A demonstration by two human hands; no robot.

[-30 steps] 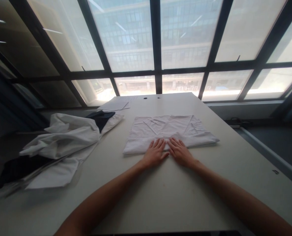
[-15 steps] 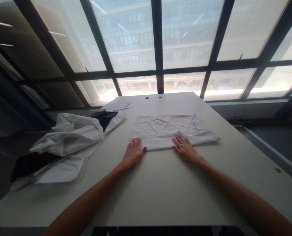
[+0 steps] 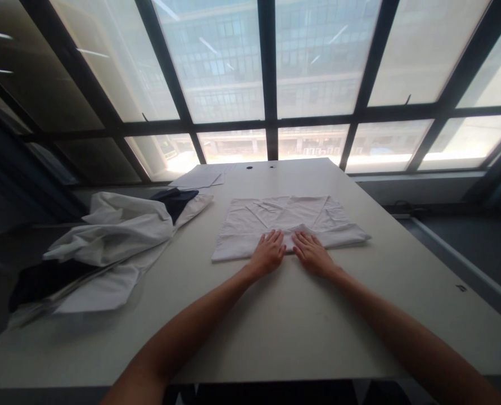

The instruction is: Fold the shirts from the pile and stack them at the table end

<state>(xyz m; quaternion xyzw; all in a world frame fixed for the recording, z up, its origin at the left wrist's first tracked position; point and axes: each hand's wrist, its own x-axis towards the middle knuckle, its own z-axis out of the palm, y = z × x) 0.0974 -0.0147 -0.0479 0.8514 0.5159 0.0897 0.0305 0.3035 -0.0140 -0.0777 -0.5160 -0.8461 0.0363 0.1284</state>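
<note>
A white cloth garment (image 3: pixel 284 214) lies on the table, its near edge turned over into a long flat band. Creases run across its far part. My left hand (image 3: pixel 269 252) rests flat on the band near the middle, fingers stretched out. Close beside it, my right hand (image 3: pixel 311 252) also lies flat on the band, fingers extended and pointing away from me. The two hands are a small gap apart, and neither grips the cloth. What kind of garment it is I cannot tell.
On the left of the white table (image 3: pixel 309 332) lies a loose heap of white and dark cloth (image 3: pixel 123 225). Sheets of paper (image 3: pixel 197 179) lie at the far left corner. Large windows (image 3: pixel 313 62) stand beyond the table.
My left hand has slid right along the folded band, from its left end to near my right hand. My right hand stays in about the same place on the cloth.
</note>
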